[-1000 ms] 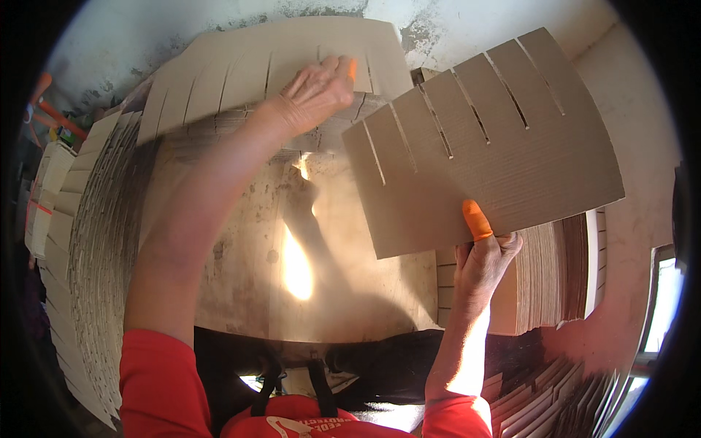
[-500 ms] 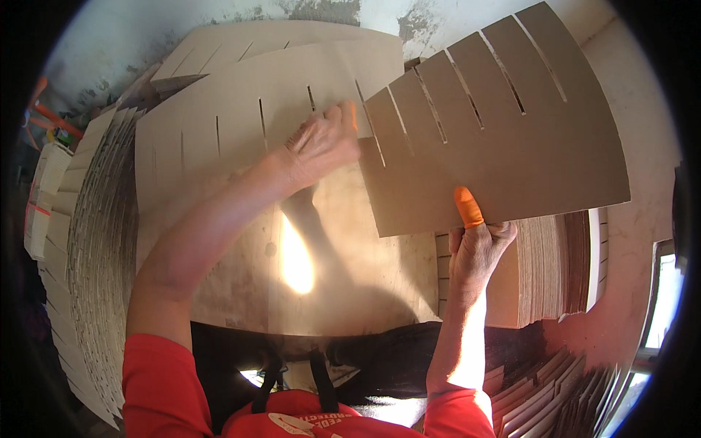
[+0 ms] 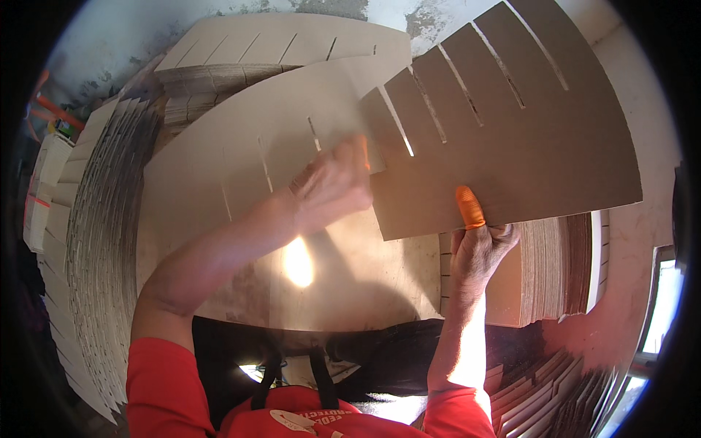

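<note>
My right hand (image 3: 483, 248), with an orange finger cot on the thumb, grips a slotted brown cardboard sheet (image 3: 511, 160) by its lower edge and holds it up at the right, tilted. Blurred by motion, my left hand (image 3: 332, 182) is closed at the right end of a second, lighter slotted cardboard sheet (image 3: 197, 164); orange shows on one finger. The two sheets meet or overlap beside my left hand. How their slots sit against each other cannot be made out.
A pale wooden tabletop (image 3: 343, 292) lies below the sheets. Behind stands a stack of slotted cardboard (image 3: 212, 77); another stack (image 3: 109, 204) runs along the left. More stacked cardboard (image 3: 537, 270) is at right, with loose pieces (image 3: 540, 394) lower right.
My left hand has moved slightly down and right, and the lighter sheet has shifted with it, baring more of the back stack. The right-hand sheet has shifted slightly right.
</note>
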The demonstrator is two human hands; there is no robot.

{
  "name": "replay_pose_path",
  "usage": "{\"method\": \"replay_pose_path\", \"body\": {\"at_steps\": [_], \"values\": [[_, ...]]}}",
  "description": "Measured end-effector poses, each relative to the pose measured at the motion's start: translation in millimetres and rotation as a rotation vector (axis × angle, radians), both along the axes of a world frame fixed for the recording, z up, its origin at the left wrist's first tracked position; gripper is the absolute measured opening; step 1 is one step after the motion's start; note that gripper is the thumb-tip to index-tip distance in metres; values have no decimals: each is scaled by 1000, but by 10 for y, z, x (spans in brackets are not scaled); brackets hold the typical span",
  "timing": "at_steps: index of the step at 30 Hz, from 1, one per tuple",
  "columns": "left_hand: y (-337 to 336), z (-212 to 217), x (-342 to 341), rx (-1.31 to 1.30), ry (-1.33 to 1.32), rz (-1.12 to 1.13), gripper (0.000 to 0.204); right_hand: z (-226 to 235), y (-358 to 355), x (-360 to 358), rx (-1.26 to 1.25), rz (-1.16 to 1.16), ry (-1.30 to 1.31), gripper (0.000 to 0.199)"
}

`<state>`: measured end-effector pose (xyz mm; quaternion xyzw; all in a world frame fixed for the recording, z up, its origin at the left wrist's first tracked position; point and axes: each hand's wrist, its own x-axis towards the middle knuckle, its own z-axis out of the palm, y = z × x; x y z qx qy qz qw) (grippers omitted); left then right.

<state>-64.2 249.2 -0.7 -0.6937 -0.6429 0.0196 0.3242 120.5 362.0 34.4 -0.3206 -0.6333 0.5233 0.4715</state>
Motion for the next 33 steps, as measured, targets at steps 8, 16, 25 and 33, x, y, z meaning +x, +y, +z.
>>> {"method": "replay_pose_path", "body": {"at_steps": [8,16,25,33], "values": [[-135,-57,94,53,-53,6,14,36,-39,14,-25,112,12,13],[-374,-138,628,-61,-42,-113,17,-163,-66,-93,-62,61,72,9],[157,109,-409,286,-642,42,65,-246,-42,-56,27,56,-142,8],[815,-301,-1535,90,-237,304,31,-241,-11,-73,48,83,-216,7]]}}
